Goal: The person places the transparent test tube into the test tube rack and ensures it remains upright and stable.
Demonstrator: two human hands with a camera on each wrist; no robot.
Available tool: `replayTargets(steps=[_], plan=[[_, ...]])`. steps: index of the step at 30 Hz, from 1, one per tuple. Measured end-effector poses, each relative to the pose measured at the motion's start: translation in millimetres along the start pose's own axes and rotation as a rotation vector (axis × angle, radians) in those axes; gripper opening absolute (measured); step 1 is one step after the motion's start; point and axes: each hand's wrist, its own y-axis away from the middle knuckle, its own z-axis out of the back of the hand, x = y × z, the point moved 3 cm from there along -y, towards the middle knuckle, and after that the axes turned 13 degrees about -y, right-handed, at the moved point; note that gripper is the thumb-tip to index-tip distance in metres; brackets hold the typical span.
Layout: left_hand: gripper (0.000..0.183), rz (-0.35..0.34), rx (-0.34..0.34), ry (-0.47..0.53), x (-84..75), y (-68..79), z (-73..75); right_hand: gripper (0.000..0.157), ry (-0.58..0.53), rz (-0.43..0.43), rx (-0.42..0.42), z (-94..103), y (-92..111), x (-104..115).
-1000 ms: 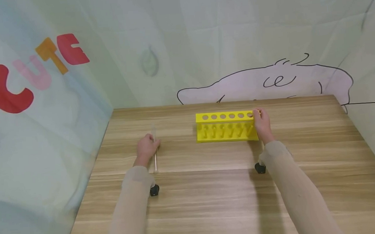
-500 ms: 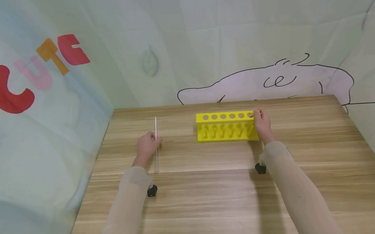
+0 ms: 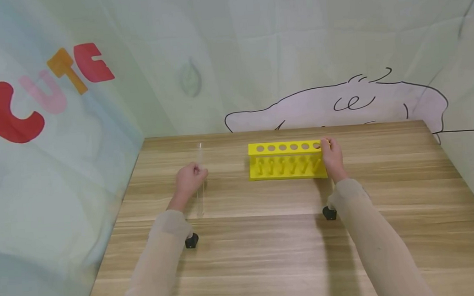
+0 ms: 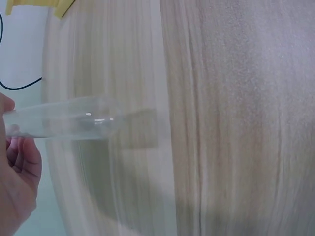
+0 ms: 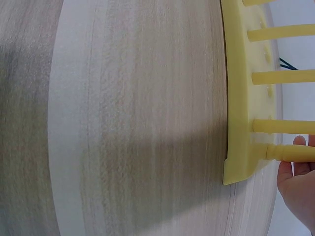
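A clear glass test tube [image 3: 200, 200] is pinched between the thumb and fingers of my left hand [image 3: 188, 179], left of the rack. In the left wrist view the rounded end of the test tube [image 4: 83, 119] points away from the hand [image 4: 22, 182], over the wood surface. My right hand [image 3: 331, 157] grips the right end of a yellow test tube rack [image 3: 288, 177], which stands upright with a row of holes along its top and pegs below. In the right wrist view the fingers [image 5: 286, 172] are at the end post of the rack [image 5: 237, 108].
The wood-grain table [image 3: 253, 257] has a seam across its middle. A printed cloth [image 3: 234, 52] with cartoon drawings and coloured letters hangs behind and to the left. A black wrist device [image 3: 191, 240] sits under the left sleeve, another [image 3: 329, 213] under the right.
My left hand has moved slightly right and away from me with the test tube, whose tilt has shifted a little. The right hand and the rack have stayed put.
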Motion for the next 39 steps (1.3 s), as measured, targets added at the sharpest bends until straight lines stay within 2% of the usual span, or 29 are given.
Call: replayTargets(steps=[5, 9, 23, 34, 39], plan=[[0.019, -0.001, -0.027, 0.003, -7.0, -0.4, 4.9, 0.039, -0.013, 0.000, 0.005, -0.3, 2, 2], [0.020, -0.001, -0.021, 0.008, -12.5, 0.5, 7.6, 0.038, -0.023, -0.004, -0.001, -0.2, 1, 2], [0.027, -0.078, -0.045, -0.028, -27.8, 1.2, 13.1, 0.040, 0.001, -0.016, -0.012, 0.5, -1, -1], [0.026, -0.112, -0.058, -0.047, -37.9, 0.6, 20.0, 0.025, -0.048, -0.011, -0.016, 0.2, -1, -1], [0.027, -0.112, -0.060, -0.066, -40.1, 1.1, 21.9, 0.025, -0.055, 0.005, -0.012, 0.5, 0, 0]])
